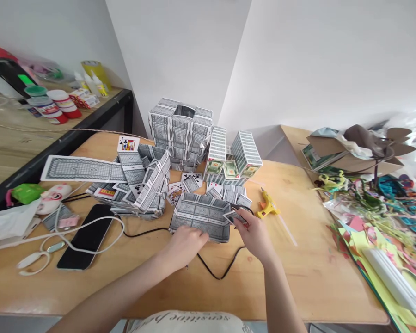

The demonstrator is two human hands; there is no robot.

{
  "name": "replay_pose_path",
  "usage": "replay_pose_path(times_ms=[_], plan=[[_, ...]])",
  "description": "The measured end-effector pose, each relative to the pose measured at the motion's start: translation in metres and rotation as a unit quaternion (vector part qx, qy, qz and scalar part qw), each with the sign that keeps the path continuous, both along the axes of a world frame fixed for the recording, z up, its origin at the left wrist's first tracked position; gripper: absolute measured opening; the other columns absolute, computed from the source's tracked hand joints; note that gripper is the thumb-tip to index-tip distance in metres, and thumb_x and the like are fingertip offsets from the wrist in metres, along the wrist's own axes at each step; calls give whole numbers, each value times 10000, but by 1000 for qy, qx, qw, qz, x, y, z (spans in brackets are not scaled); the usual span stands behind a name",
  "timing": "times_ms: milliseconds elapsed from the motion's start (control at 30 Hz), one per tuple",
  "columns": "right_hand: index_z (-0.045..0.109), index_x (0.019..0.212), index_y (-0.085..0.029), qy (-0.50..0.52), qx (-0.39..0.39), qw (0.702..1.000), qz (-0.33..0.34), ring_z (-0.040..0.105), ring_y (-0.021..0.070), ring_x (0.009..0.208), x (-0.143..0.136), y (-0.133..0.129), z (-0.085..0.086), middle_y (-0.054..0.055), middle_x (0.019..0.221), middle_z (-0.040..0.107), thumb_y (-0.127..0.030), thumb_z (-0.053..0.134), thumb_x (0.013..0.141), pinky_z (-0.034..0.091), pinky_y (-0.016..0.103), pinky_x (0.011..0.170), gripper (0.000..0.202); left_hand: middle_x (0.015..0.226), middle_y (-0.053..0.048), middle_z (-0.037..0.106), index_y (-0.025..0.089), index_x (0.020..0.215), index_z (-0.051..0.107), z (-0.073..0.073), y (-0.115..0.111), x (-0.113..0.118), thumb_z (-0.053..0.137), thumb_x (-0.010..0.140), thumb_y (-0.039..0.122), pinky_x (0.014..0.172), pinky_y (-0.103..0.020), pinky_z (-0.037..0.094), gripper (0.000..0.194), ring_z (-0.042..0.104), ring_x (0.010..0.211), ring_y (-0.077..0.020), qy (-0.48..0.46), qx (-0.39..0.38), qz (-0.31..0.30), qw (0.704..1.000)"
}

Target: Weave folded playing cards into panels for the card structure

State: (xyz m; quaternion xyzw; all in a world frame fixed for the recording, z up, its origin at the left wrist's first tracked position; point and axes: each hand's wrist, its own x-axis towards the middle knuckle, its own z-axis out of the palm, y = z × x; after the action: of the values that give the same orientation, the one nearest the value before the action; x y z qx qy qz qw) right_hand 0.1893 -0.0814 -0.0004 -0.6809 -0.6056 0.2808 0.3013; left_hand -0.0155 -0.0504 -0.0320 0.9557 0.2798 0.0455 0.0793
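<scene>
A shallow open box made of grey patterned playing cards [203, 212] lies on the wooden table. My left hand [189, 238] is closed on its near wall, left of the middle. At the box's right end my right hand [251, 229] pinches a small folded card piece [233, 216]. Behind the box lie loose cards [191, 181], some face up. A larger block built of cards [180, 134] stands at the back, and a heap of joined card pieces [142, 182] sits to the left.
Stacked card boxes [231, 169] stand behind. A yellow glue gun [268, 205] lies right of my right hand, a black cable [219, 277] in front of the box. Left are a phone [86, 238] and scissors [38, 260]; craft scraps [370, 231] cover the far right.
</scene>
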Motion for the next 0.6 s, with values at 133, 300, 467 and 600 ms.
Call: replay_pose_path(times_ms=[133, 300, 467, 600], plan=[[588, 853, -202, 36, 14, 999, -33, 597, 183, 643, 0, 1, -5, 44, 721, 634, -299, 462, 779, 474, 292, 580, 176, 626, -14, 607, 160, 688, 516, 2, 1, -2, 502, 758, 92, 488, -271, 369, 98, 575, 575, -182, 12, 21, 15, 1000], [532, 920, -192, 101, 88, 984, -120, 603, 182, 649, 4, 1, -6, 50, 749, 638, -337, 482, 777, 483, 297, 586, 209, 629, -31, 610, 158, 689, 527, 15, 15, -2, 480, 745, 74, 500, -286, 387, 112, 581, 584, -197, -2, 38, 60, 997], [561, 908, -194, 58, 75, 992, -86, 585, 174, 624, 5, 4, -4, 38, 700, 627, -317, 460, 795, 475, 291, 581, 195, 637, -43, 612, 154, 711, 535, 19, 36, 0, 467, 731, 64, 519, -281, 391, 115, 591, 621, -201, -12, 38, 99, 994], [610, 883, -197, -28, 95, 995, -19, 595, 190, 752, 5, 13, -7, 64, 818, 644, -272, 435, 816, 470, 299, 661, 202, 666, -54, 629, 154, 717, 560, 10, 50, 2, 466, 759, 93, 528, -274, 389, 120, 604, 644, -204, -2, 6, 117, 993]])
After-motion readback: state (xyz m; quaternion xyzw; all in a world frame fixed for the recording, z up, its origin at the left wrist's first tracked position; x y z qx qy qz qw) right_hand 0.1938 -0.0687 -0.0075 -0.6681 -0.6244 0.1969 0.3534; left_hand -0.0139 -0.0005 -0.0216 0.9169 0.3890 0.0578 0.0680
